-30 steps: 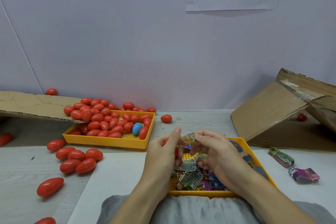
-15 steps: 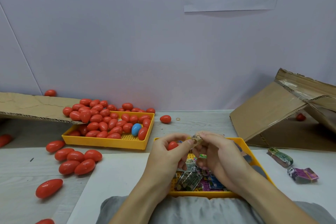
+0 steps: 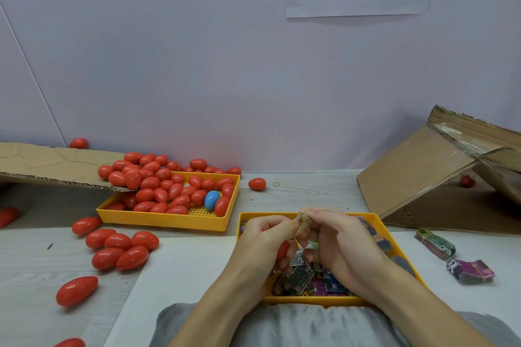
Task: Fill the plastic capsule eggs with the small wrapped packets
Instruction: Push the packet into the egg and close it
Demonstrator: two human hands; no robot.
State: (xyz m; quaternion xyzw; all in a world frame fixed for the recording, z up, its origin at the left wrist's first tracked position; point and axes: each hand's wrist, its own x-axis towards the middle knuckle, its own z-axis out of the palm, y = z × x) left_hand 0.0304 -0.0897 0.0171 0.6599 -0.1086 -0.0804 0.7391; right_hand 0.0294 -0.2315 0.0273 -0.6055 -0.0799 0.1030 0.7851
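Note:
Both hands meet over the near yellow tray (image 3: 389, 229) of colourful wrapped packets (image 3: 298, 279). My left hand (image 3: 262, 242) and my right hand (image 3: 341, 239) together pinch a small rolled packet (image 3: 303, 219) between their fingertips. A red egg half (image 3: 282, 250) shows in the left palm under the curled fingers. A second yellow tray (image 3: 169, 219) at the left is heaped with red capsule eggs (image 3: 158, 186) and one blue egg (image 3: 211, 199).
Loose red eggs (image 3: 118, 248) lie on the table left of a white sheet (image 3: 174, 267). Cardboard flaps stand at the left (image 3: 50, 163) and right (image 3: 428, 177). Two bundled packet stacks (image 3: 451, 256) lie right of the near tray. A rubber band (image 3: 276, 184) lies near a stray egg (image 3: 257, 184).
The flat packet held a second ago has been rolled into a tight curl. The red egg half has sunk from between the fingers into the left palm.

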